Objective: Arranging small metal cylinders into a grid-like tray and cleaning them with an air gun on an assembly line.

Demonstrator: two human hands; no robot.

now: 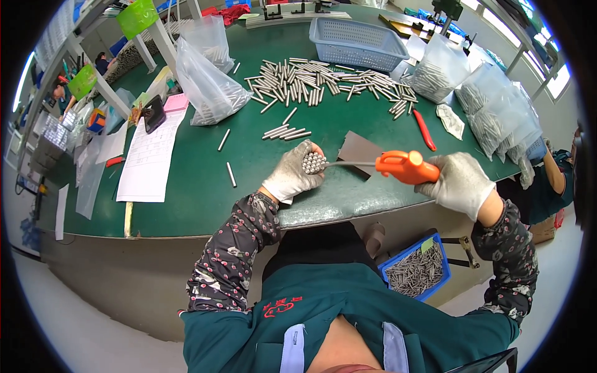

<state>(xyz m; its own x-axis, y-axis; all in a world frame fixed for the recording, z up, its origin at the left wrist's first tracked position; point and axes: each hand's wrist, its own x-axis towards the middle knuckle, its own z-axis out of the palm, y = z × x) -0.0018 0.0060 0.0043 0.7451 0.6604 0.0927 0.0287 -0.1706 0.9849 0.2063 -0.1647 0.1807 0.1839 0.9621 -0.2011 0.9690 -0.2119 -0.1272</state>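
Observation:
In my gloved left hand (pixel 294 174) is a bundle of short metal pins (pixel 314 163), the round ends packed together and facing me. My gloved right hand (pixel 460 183) is closed around an orange air blow gun (pixel 407 167). Its long thin metal nozzle (pixel 351 163) points left, with the tip at the bundle's right side. Under the nozzle lies a flat brown-grey piece (pixel 359 152). Just beyond my left hand rests a small group of loose pins (pixel 286 132), and farther back spreads a large pile of pins (pixel 311 81).
Beside the pile are a blue basket (pixel 357 42), bags of pins (pixel 214 93) (pixel 500 112) and red-handled pliers (pixel 425 130). Left lie paper sheets (pixel 149 158) and a phone (pixel 153 114). A blue bin of pins (pixel 415 270) sits below the table edge. Another person's arm (pixel 552 171) shows at right.

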